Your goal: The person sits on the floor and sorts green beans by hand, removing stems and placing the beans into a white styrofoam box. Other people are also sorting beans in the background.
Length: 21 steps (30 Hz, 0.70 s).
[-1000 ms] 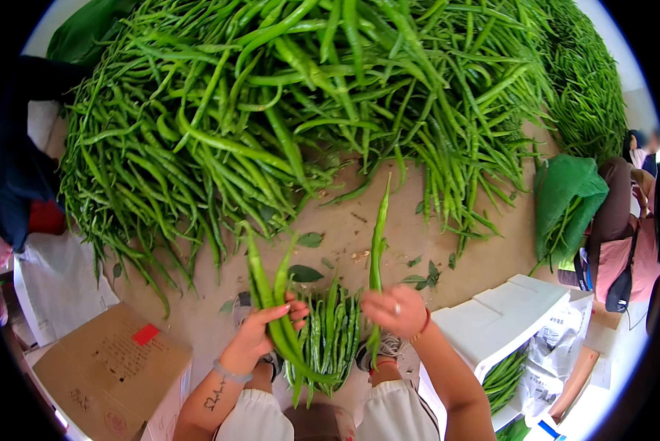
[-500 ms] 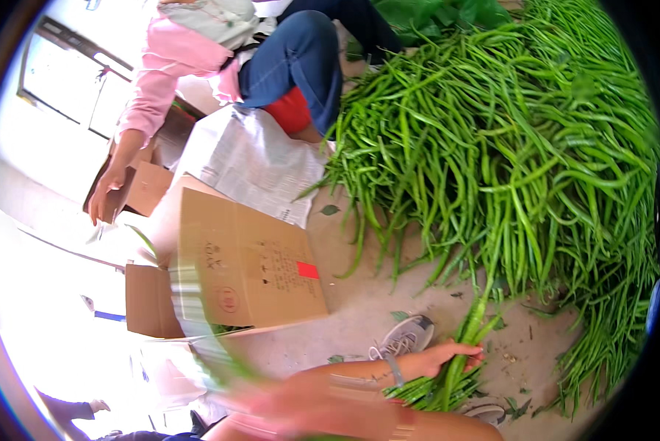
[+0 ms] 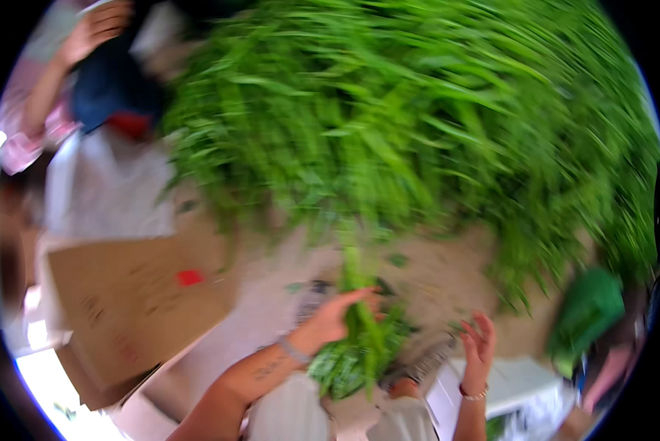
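My left hand [image 3: 335, 317], with a grey band at the wrist, is closed around a bunch of long green chili peppers [image 3: 361, 334]. The bunch hangs between my knees, and its upper end reaches toward a large heap of the same peppers [image 3: 389, 125]. Apart from it, to the right, my right hand [image 3: 478, 344] is raised beside my right shoe [image 3: 427, 360]. Its fingers are spread and slightly curled, with nothing visible in them. Motion blurs much of the picture.
An opened cardboard box [image 3: 139, 301] lies at the left. Behind it a person's hand [image 3: 98, 29] and dark trousers [image 3: 117, 84] show near a whitish sheet [image 3: 109, 184]. At the right are a green bag [image 3: 587, 309] and a white box [image 3: 521, 382]. Loose leaves dot the floor.
The view has swung to the right, so the box and other person sit further left. My right hand, blurred near the box before, is now at the right. My left hand keeps its bunch.
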Motion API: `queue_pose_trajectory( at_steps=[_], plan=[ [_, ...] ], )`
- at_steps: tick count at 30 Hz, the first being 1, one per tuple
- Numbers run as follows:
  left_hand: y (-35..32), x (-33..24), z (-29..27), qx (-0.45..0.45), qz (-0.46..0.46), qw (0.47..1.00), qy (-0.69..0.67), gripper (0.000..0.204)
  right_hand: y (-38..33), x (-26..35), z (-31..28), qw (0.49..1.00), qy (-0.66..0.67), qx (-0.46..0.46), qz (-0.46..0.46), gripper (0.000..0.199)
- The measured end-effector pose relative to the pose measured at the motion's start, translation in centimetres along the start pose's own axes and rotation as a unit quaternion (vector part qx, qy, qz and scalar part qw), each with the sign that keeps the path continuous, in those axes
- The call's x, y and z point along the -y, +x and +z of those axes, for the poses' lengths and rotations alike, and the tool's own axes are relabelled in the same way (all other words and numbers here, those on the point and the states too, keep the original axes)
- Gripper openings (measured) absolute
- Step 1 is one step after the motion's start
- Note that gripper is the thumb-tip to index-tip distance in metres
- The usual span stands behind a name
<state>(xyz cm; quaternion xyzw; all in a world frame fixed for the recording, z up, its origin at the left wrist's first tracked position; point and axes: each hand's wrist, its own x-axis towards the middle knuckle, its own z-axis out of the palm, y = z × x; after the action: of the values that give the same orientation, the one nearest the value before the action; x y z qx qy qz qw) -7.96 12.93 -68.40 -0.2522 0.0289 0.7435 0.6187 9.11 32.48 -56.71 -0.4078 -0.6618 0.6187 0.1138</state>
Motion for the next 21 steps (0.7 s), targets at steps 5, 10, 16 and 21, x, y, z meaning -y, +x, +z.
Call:
queue_pose_trajectory(
  at_steps=[5,10,16,21],
  plan=[
    [-0.8,1.0,4.4,-0.045,0.035,0.991,0.120,0.021,0.6,-3.3,-3.0,0.992,0.089,-0.046,0.073,0.044],
    [-1.6,0.8,1.0,-0.028,-0.004,0.979,0.202,0.035,1.7,-7.5,0.3,0.983,0.153,-0.076,0.067,0.048],
    [0.5,3.4,2.4,-0.025,-0.097,0.956,0.277,0.038,10.2,-13.5,-5.3,0.938,-0.213,-0.268,-0.052,0.046],
    [1.5,3.9,4.1,-0.035,-0.170,0.945,0.277,0.036,17.6,-13.1,-7.7,0.950,-0.232,-0.200,-0.066,0.035]
  ],
)
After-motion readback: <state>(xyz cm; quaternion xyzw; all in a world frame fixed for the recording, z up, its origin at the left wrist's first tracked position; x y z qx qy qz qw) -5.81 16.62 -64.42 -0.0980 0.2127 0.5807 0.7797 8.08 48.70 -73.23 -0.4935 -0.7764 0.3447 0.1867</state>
